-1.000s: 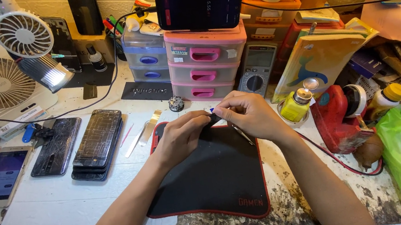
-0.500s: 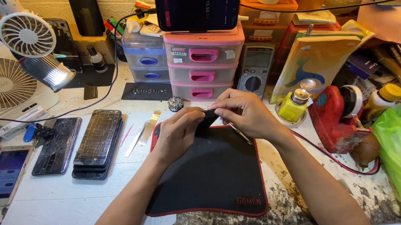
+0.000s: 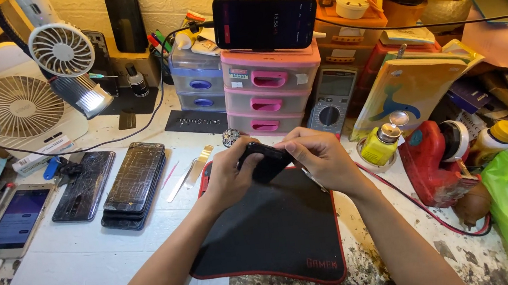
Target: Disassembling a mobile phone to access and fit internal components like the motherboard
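1. Phone [image 3: 263,160], a dark one, is held up just above the black mat [image 3: 276,234], between both hands, near the mat's far edge.
2. Left hand [image 3: 227,178] wraps the phone's left end, its grip clamped on it, thumb on top. It looks best to keep this hand as the steady support and let it take the weight.
3. Right hand [image 3: 318,158] closes on the phone's right end, fingers curled over the upper edge. A thin tool [image 3: 316,181] seems to stick out below this palm; I cannot tell just how it is held.
4. Working low over the mat is a sound choice: a slip would likely land the phone on the soft pad, not on the hard white surface [image 3: 90,260].
5. Pressure should probably be gentle and even, since the cracked phones [image 3: 85,185] and the stack of screens [image 3: 135,183] lying to the left show how easily such glass breaks.
6. Flat metal strips [image 3: 191,173] lie just beside the mat's left corner, within easy reach of the left hand.
7. Red cable [image 3: 424,209] runs close by the right forearm; keeping the elbow in would avoid snagging it or nudging the yellow bottle [image 3: 381,146].
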